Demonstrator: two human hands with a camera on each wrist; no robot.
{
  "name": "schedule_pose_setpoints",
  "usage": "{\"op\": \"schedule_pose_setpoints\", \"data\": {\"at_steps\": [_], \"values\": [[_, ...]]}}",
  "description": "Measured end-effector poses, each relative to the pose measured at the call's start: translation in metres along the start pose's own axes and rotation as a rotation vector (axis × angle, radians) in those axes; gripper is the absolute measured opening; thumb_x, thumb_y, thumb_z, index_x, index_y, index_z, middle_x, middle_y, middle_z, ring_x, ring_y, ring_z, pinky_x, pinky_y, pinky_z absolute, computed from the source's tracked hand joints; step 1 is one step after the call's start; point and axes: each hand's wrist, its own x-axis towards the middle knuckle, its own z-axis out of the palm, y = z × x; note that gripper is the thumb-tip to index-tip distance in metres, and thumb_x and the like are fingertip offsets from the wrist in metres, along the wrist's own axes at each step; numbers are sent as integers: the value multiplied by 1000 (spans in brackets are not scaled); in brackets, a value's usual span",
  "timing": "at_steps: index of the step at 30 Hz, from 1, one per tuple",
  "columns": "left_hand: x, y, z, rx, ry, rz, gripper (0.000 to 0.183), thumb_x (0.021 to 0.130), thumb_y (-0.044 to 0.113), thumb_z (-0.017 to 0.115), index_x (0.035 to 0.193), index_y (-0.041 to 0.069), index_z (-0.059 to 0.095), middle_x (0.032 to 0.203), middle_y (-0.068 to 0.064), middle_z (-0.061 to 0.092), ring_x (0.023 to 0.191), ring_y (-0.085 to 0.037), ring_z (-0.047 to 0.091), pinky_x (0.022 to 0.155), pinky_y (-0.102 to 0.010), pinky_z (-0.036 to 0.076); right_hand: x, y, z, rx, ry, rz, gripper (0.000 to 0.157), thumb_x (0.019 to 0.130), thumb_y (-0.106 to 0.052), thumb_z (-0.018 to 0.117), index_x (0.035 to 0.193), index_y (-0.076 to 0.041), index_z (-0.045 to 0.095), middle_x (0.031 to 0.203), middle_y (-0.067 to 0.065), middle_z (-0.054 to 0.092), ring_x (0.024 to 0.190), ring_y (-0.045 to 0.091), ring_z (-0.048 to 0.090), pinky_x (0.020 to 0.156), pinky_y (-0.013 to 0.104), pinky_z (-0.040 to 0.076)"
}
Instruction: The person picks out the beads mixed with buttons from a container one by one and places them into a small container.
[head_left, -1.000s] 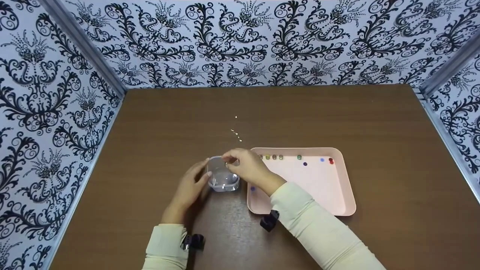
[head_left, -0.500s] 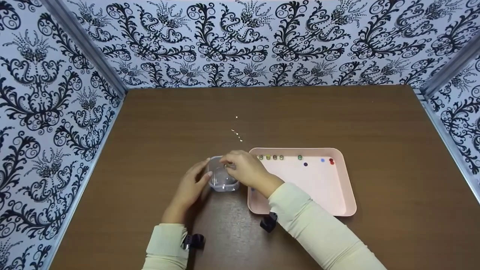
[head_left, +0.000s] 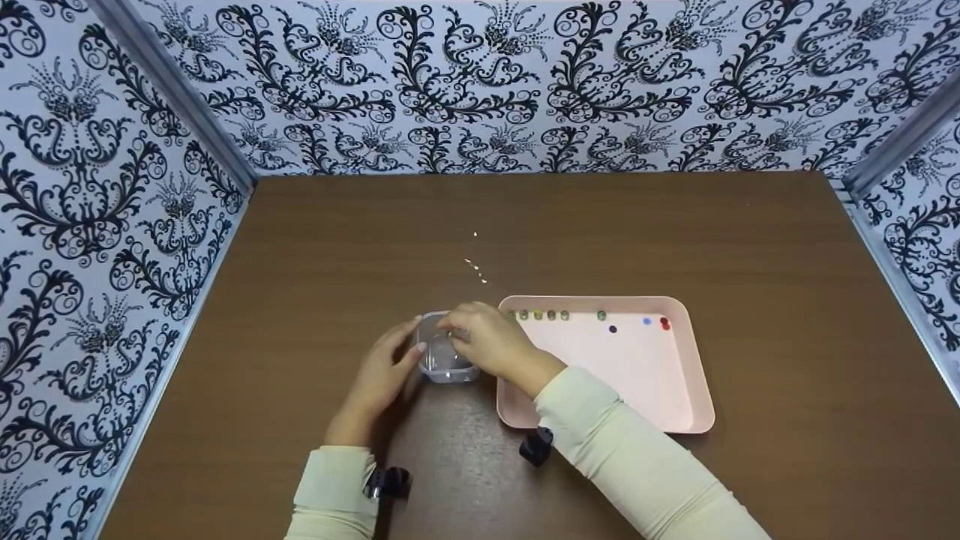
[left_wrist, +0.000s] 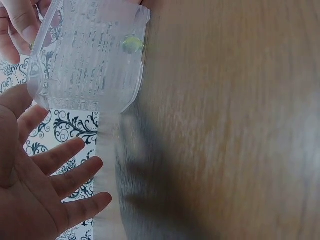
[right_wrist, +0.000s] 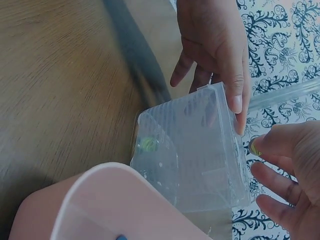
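A clear plastic container stands on the table, left of a pink tray. My left hand touches its left rim with thumb and forefinger; in the left wrist view the other fingers are spread and straight. Over the container's mouth my right hand pinches a yellow-green striped marble between thumb and fingertip. Another green-yellow marble shows through the container near its bottom. Glass marbles line the far side of the pink tray.
Inside the tray also lie a dark bead, a light blue one and red ones. Small white specks mark the brown table behind the container. Patterned walls enclose the back and sides.
My right hand has shifted slightly left and lower over the container, still pinching the marble. A blue bead at the tray's left side is now hidden in the head view. The left hand stays put.
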Motion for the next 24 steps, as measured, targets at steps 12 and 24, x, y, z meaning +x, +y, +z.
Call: {"op": "schedule_pose_setpoints", "data": {"at_steps": [12, 24], "values": [[-1, 2, 0, -8, -19, -39, 46, 96, 21, 60, 140, 11, 52, 142, -17, 49, 135, -37, 39, 112, -54, 27, -2, 2, 1, -77, 39, -34, 33, 85, -17, 73, 118, -14, 69, 123, 2, 65, 120, 21, 55, 102, 40, 45], [-1, 1, 0, -6, -25, -39, 47, 96, 21, 60, 141, 10, 51, 143, -19, 47, 136, -38, 37, 113, -55, 25, -3, 7, -1, -52, 83, -11, 62, 82, -31, 78, 138, -18, 54, 148, 5, 43, 140, 29, 32, 113, 53, 26]]}}
